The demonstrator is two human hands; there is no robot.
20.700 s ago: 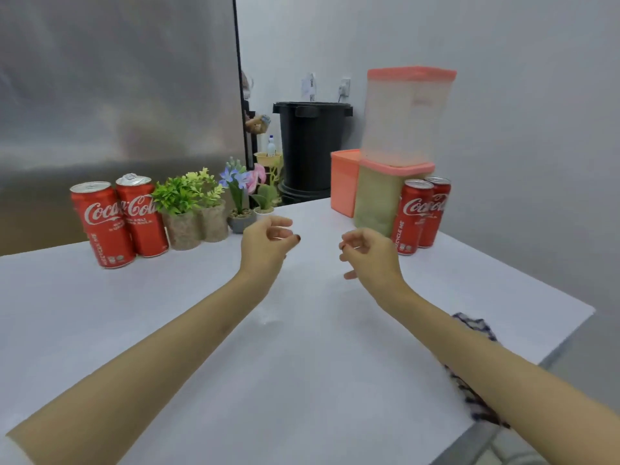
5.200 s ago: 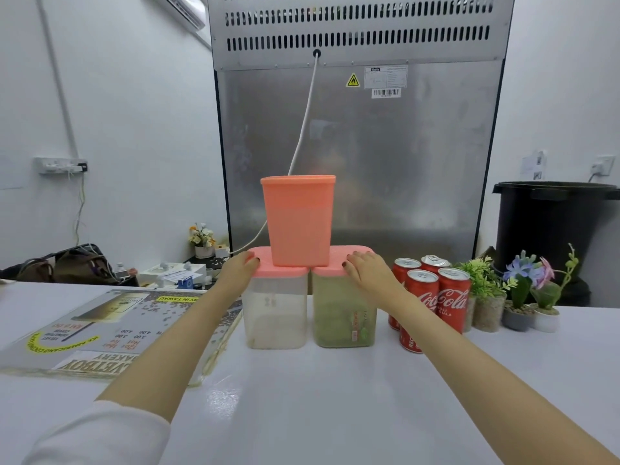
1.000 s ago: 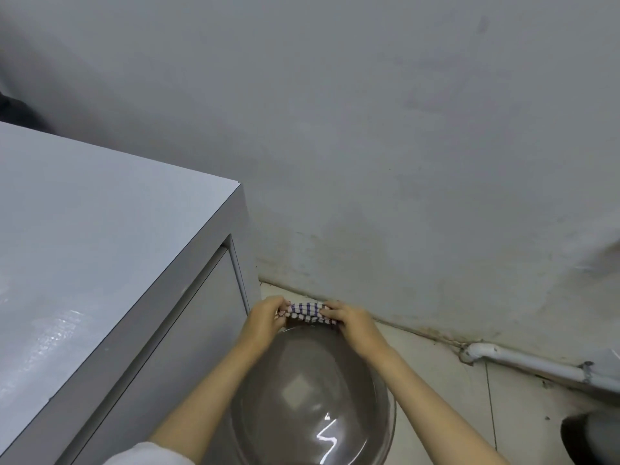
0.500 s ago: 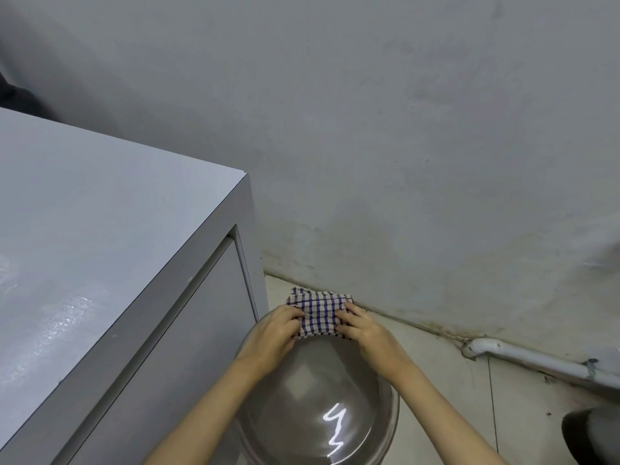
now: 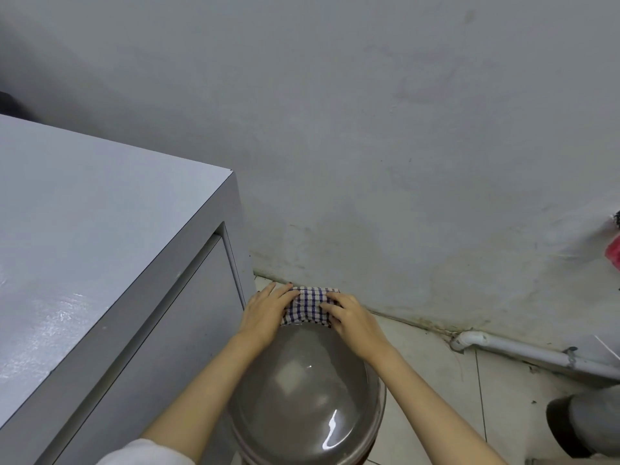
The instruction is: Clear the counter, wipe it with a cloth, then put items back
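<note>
Pale floor tiles [image 5: 419, 414] fill the near ground, and on them stands a round grey basin [image 5: 378, 402] whose glossy inside suggests water, right against the cabinet front under the counter [image 5: 100, 229]. Both forearms reach over the basin to its far rim. There the left hand [image 5: 265, 310] and the right hand [image 5: 349, 317] grasp a folded checked cloth [image 5: 310, 305] between them, each with its fingers curled over one end. The cloth's long axis runs left to right, bunched in the middle, at the basin's far edge; whether it is wet cannot be told.

Beyond the hands the floor meets a stained grey wall [image 5: 369, 129], with a white pipe [image 5: 536, 355] along its foot to the right.

Judging by the task, the cloth is being readied for wiping. The counter top lies up and to the left of the hands, with the left hand nearer to it, so the cloth must be lifted and carried leftward over the edge.
</note>
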